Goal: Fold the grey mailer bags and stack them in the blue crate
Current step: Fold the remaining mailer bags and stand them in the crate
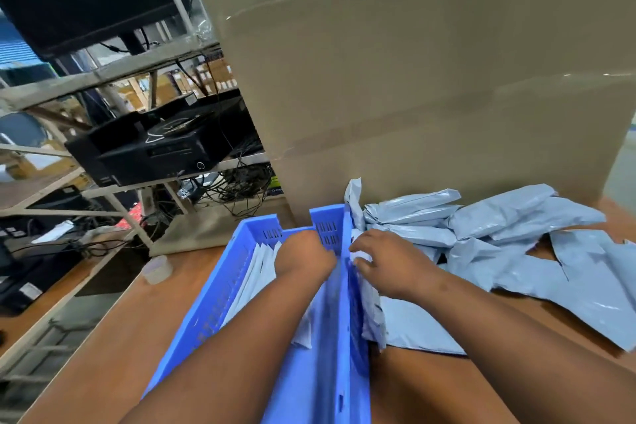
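A blue crate stands on the wooden table in front of me, with folded grey mailer bags stacked along its left inner wall. My left hand is inside the crate at its far end, fingers turned down onto the stack; the fingertips are hidden. My right hand is just outside the crate's right wall, fingers curled on a grey mailer bag that hangs against that wall. A loose pile of grey mailer bags lies on the table to the right.
A tall cardboard box wrapped in clear film rises behind the crate and pile. A small clear plastic cup sits on the table left of the crate. A metal rack with black electronics and cables stands at left.
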`<action>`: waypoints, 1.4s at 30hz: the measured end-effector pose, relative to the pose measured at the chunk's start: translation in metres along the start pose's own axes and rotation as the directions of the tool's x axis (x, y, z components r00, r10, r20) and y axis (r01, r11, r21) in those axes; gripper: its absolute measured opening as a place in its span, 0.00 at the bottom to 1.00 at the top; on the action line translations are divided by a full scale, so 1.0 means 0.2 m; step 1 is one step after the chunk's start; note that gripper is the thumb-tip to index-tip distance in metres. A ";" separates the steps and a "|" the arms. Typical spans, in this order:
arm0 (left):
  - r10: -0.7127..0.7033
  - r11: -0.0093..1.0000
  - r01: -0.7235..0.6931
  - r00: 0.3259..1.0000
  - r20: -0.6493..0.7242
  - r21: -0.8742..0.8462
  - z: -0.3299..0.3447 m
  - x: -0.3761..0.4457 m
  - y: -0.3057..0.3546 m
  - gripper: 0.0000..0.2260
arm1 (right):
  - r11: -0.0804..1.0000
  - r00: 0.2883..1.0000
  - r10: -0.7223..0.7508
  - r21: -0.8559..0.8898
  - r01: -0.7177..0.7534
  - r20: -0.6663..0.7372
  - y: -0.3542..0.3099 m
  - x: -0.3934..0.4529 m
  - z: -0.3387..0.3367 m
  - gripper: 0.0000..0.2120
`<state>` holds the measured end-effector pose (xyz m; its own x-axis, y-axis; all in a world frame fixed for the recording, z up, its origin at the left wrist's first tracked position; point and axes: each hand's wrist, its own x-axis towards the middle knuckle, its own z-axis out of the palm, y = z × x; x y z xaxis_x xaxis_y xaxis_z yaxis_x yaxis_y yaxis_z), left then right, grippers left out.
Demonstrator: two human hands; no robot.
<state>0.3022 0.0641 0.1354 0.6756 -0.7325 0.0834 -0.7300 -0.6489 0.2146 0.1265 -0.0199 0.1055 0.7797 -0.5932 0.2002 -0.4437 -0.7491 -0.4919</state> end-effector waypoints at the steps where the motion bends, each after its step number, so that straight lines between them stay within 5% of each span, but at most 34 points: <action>1: 0.025 1.000 -0.025 1.000 -0.017 -0.007 -0.03 -0.02 0.07 0.08 | 1.000 1.000 0.003 0.004 -0.003 -0.012 0.02 -0.02 -0.03 0.15; 9: 0.320 0.945 -0.311 0.944 -0.082 0.103 -0.01 -0.26 0.71 0.08 | 0.998 0.997 0.064 -0.026 -0.066 -0.050 0.32 -0.31 -0.37 0.17; 17: 0.525 0.848 -0.530 0.843 0.115 0.011 0.46 -0.56 1.27 0.12 | 0.948 0.965 0.253 -0.180 -0.261 -0.069 1.04 -0.88 -0.48 0.17; 20: 0.528 0.847 -0.527 0.822 0.212 -0.066 0.62 -0.67 1.43 0.12 | 0.873 0.949 0.308 -0.377 -0.310 -0.066 1.27 -1.06 -0.47 0.17; 24: 0.573 0.814 -0.576 0.781 0.248 -0.065 0.85 -0.78 1.58 0.14 | 0.763 0.873 0.458 -0.428 -0.484 -0.171 1.46 -1.29 -0.47 0.20; 29: 0.606 0.794 -0.592 0.759 0.237 -0.139 1.02 -0.86 1.81 0.22 | 0.729 0.733 0.599 -0.159 -0.666 -0.321 1.66 -1.47 -0.50 0.24; 35: 0.494 0.859 -0.404 0.814 0.305 -0.314 1.09 -0.89 1.96 0.24 | 0.642 0.626 0.758 0.381 -0.666 -0.183 1.71 -1.49 -0.50 0.22; 38: 0.406 0.880 -0.267 0.851 0.332 -0.392 1.09 -0.88 1.92 0.26 | 0.612 0.658 0.746 0.500 -0.612 -0.107 1.64 -1.53 -0.45 0.18; 42: 0.454 0.856 -0.302 0.827 0.332 -0.419 1.04 -0.91 1.68 0.16 | 0.695 0.794 0.606 0.514 -0.502 -0.044 1.48 -1.61 -0.34 0.10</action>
<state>-0.0871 -0.0624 -0.0107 0.1926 -0.9686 -0.1570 -0.7857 -0.2480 0.5667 -0.2863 -0.0707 -0.0474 0.3309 -0.9382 -0.1014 -0.4726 -0.0718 -0.8783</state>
